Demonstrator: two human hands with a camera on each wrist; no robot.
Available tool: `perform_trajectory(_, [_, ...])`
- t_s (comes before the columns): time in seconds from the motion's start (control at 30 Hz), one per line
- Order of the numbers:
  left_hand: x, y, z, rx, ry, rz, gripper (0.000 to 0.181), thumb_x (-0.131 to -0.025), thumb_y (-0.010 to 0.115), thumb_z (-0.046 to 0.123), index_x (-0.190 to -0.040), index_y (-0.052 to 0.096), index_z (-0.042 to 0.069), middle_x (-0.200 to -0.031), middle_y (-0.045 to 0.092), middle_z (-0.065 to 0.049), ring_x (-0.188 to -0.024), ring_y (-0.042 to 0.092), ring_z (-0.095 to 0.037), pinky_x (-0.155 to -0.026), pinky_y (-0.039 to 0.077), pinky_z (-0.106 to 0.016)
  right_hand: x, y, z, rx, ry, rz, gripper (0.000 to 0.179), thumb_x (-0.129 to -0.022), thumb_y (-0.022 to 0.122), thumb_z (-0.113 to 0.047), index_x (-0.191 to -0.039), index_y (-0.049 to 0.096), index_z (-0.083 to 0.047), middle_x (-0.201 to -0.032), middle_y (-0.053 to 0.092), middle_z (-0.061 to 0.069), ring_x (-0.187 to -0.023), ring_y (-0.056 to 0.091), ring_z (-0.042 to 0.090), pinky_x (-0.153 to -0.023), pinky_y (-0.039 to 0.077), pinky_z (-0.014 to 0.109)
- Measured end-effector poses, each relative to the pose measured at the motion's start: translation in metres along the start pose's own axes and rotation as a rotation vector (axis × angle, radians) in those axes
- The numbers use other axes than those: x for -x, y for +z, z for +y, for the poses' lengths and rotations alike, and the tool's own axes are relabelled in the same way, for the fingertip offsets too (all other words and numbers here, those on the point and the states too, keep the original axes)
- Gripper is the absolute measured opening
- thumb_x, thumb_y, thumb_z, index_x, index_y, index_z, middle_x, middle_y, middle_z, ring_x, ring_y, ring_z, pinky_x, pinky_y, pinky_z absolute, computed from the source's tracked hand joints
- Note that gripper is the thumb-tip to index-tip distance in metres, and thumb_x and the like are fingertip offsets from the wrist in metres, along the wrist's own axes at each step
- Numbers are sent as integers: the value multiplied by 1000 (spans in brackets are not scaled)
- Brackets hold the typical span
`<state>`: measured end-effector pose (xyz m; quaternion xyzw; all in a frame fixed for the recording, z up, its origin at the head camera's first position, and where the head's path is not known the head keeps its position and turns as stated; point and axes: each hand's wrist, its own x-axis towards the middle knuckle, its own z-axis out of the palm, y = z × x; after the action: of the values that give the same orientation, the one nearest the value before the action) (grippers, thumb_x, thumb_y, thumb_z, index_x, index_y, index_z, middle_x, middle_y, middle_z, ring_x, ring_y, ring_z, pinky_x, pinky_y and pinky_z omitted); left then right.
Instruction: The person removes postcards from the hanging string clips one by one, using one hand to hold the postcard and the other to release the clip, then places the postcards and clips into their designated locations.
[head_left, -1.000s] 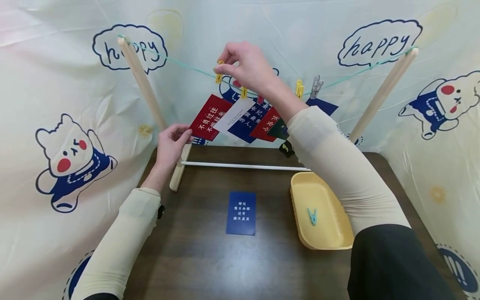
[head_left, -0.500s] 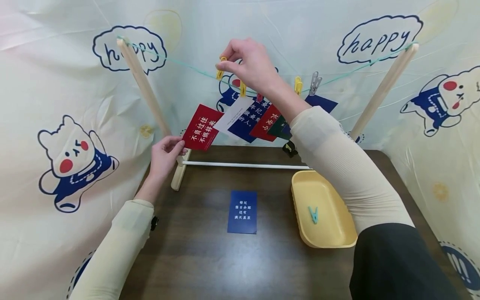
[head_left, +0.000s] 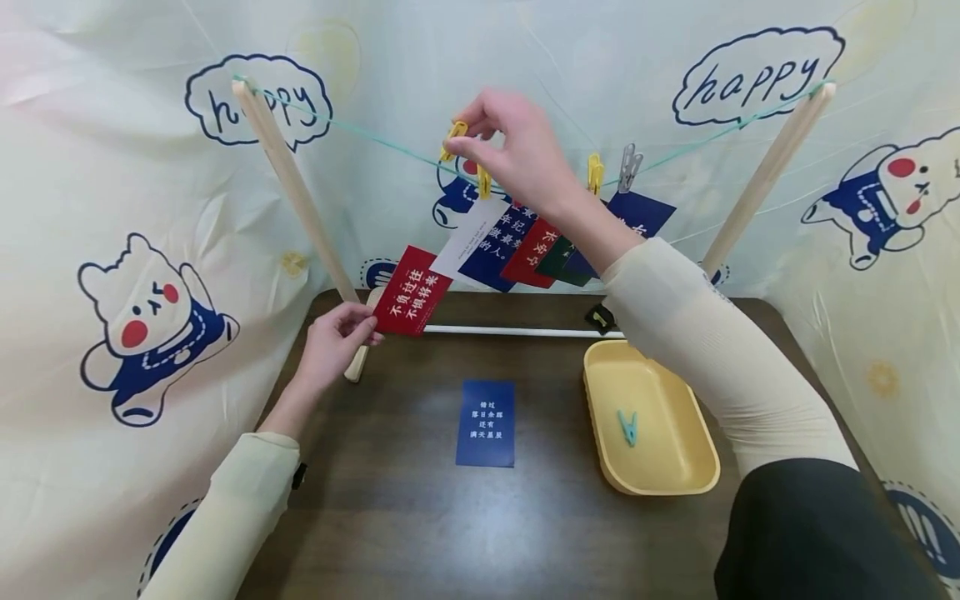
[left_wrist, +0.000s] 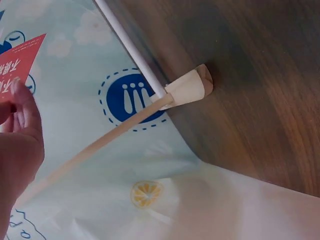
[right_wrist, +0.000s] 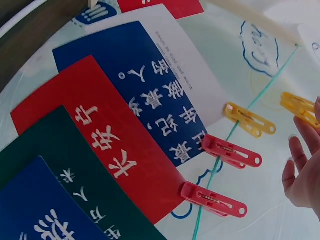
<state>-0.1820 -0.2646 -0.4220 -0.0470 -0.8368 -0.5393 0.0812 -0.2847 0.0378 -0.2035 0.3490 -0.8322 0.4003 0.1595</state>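
My left hand (head_left: 333,342) pinches the lower left corner of a red card (head_left: 412,292) with white lettering, held below the teal cord (head_left: 382,143). Just above the cord, my right hand (head_left: 517,146) pinches a yellow clothespin (head_left: 453,140); the right wrist view shows this clothespin (right_wrist: 300,107) off the cord. Close by, a second yellow clothespin (right_wrist: 250,120) holds a white card (right_wrist: 195,65) on the cord. Beyond it hang a blue card (right_wrist: 145,95), a red one (right_wrist: 100,120) and a green one (right_wrist: 60,125), with red clothespins (right_wrist: 232,151) among them. My right forearm hides part of this row.
Wooden posts (head_left: 296,187) carry the cord, and a white rod (head_left: 517,332) runs low between them. On the dark table (head_left: 390,500) lie a blue card (head_left: 485,425) and a yellow tray (head_left: 675,433) holding a teal clothespin (head_left: 627,427). A small black object (head_left: 600,318) sits behind the tray.
The red card has come away from the cord and dropped lower with my left hand. My right hand, still pinching the yellow clothespin, has shifted slightly right.
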Motion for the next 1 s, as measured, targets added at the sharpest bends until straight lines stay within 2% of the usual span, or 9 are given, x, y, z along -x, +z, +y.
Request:
perform_trajectory(0.07, [6, 3, -1, -25, -14, -33, 27, -104, 63, 9, -123, 63, -10, -107, 69, -31, -80, 74, -19, -73, 60, -19, 7, 0, 1, -18, -14, 10, 29, -100, 72, -31, -119, 67, -9, -114, 73, -2, -103, 58, 8, -95, 40, 21])
perform_trajectory(0.17, [14, 8, -2, -47, -63, -75, 28, -104, 64, 11, -125, 62, -8, -111, 69, -29, -83, 75, -22, -75, 61, -22, 20, 0, 4, -14, -13, 16, 32, -99, 73, -32, -120, 66, -8, -120, 71, 0, -105, 56, 11, -91, 41, 22])
perform_trajectory(0.27, [22, 11, -3, -52, -109, -119, 27, -104, 64, 11, -124, 62, -7, -113, 69, -28, -86, 75, -25, -76, 61, -23, 34, 1, 8, -9, -20, 20, 35, -99, 74, -31, -122, 66, -7, -120, 71, 3, -100, 57, 14, -85, 44, 24])
perform_trajectory(0.43, [31, 19, -9, -3, -127, -157, 22, -103, 63, 4, -120, 60, -10, -110, 68, -29, -86, 76, -30, -78, 63, -33, 64, 3, 20, -24, -56, 18, 33, -97, 76, -27, -122, 68, -5, -108, 72, 5, -89, 57, 14, -74, 46, 27])
perform_trajectory(0.57, [36, 29, -19, 55, -158, -185, 21, -103, 62, 1, -119, 59, -12, -107, 69, -30, -83, 77, -26, -79, 63, -40, 93, 6, 30, -22, -52, -32, 31, -96, 78, -25, -119, 70, -7, -98, 71, 3, -84, 59, 10, -67, 48, 26])
perform_trajectory(0.77, [45, 46, -28, 125, -216, -259, 20, -103, 60, -1, -118, 57, -14, -105, 69, -31, -83, 76, -23, -77, 63, -34, 133, 6, 46, 17, 24, -146, 30, -96, 78, -25, -121, 71, -10, -106, 74, 4, -90, 63, 15, -69, 51, 27])
perform_trajectory(1.0, [57, 66, -28, 92, -295, -335, 16, -104, 61, 1, -117, 61, -8, -101, 72, -22, -84, 77, -26, -75, 63, -34, 170, -1, 66, 63, 175, -226, 32, -97, 76, -28, -123, 69, -12, -106, 72, 2, -94, 64, 18, -75, 56, 35])
